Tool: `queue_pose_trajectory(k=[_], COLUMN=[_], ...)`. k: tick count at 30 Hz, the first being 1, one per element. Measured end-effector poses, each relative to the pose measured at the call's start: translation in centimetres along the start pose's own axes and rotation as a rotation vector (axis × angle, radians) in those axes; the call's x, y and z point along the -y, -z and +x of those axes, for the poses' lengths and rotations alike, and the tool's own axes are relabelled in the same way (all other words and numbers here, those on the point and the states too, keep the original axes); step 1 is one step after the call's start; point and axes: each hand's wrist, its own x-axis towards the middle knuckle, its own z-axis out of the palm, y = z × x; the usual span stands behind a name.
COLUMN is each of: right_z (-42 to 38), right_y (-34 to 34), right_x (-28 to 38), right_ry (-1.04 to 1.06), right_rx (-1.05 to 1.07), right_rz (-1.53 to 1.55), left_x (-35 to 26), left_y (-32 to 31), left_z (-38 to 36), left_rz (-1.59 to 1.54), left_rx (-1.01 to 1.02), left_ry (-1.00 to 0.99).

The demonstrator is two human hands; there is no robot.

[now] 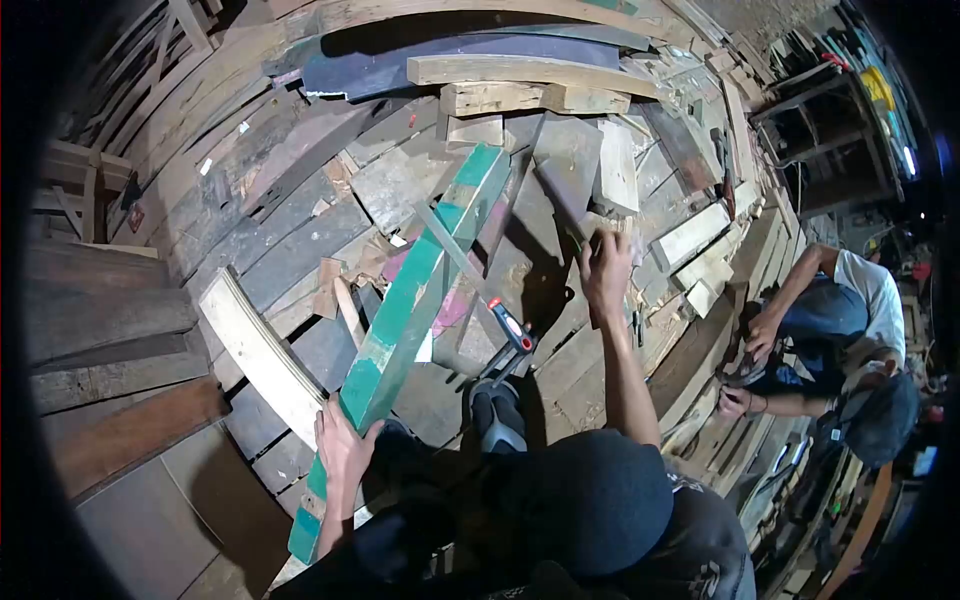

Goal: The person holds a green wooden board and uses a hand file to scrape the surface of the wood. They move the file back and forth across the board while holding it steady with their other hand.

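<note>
A long wooden beam (395, 315) with worn green paint slants up from my lap. My left hand (345, 445) is wrapped around its lower part, thumb over the top edge. Lying across the beam is a tool with a long flat metal blade (452, 246) and a red-and-blue handle (512, 327), out of both hands. My right hand (607, 275) is raised to the right of the beam with fingers curled, beside the end of a greyish flat strip (562, 200); I cannot tell whether it grips that strip.
A curved pale wood piece (262, 352) lies left of the beam. Offcuts and boards (390, 185) cover the floor ahead, with stacked curved timbers (530, 70) behind them. At right, another person (850, 330) in a cap bends over woodwork. My foot (497, 415) is below the tool.
</note>
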Motion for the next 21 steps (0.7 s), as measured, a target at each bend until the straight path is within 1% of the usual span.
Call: queue_pose_trajectory(k=[1, 3, 4, 5, 9, 10, 11, 13, 14, 17, 18, 19, 21], right_z=[1.3, 3.9, 5.3, 6.6, 9.9, 10.3, 10.2, 10.1, 10.1, 8.3, 7.6, 6.5, 3.6], right_y=[0.2, -2.0, -2.7, -4.4, -7.2, -8.0, -8.8, -9.3, -8.8, -6.7, -5.6, -4.0, -2.9], right_x=[-0.1, -2.6, -3.5, -5.2, -7.7, -8.4, -9.3, -9.2, -9.4, -6.0, -4.8, -2.2, -0.3], right_ry=[-0.053, -0.065, -0.141, -0.139, -0.129, -0.080, -0.085, -0.092, -0.131, -0.107, -0.025, -0.067, 0.143], right_rx=[0.014, -0.104, -0.056, -0.094, -0.026, 0.024, 0.025, 0.024, 0.136, -0.096, -0.111, -0.084, -0.005], right_rz=[-0.008, -0.032, -0.026, -0.055, -0.115, -0.157, -0.168, -0.184, -0.207, -0.230, -0.186, -0.095, 0.029], left_x=[0.1, -0.2, -0.1, 0.0, -0.4, -0.4, -0.3, -0.3, -0.3, -0.3, -0.4, -0.3, 0.0], left_y=[0.0, 0.1, 0.0, 0.0, 0.4, 0.3, 0.2, 0.2, 0.2, 0.2, 0.2, 0.3, 0.0], left_z=[-0.1, -0.1, -0.1, -0.2, 0.0, 0.0, 0.0, 0.0, 0.0, 0.1, 0.1, 0.0, 0.0], left_rz=[0.001, 0.007, 0.012, 0.017, 0.018, 0.039, 0.032, 0.017, 0.014, 0.008, 0.010, 0.013, 0.023], left_rx=[-0.009, -0.013, -0.016, -0.019, 0.009, -0.014, -0.014, -0.020, -0.014, -0.003, -0.001, 0.001, -0.012], left_ry=[-0.011, -0.005, -0.007, -0.008, 0.014, -0.004, -0.008, -0.013, -0.009, 0.004, 0.010, 0.018, 0.005])
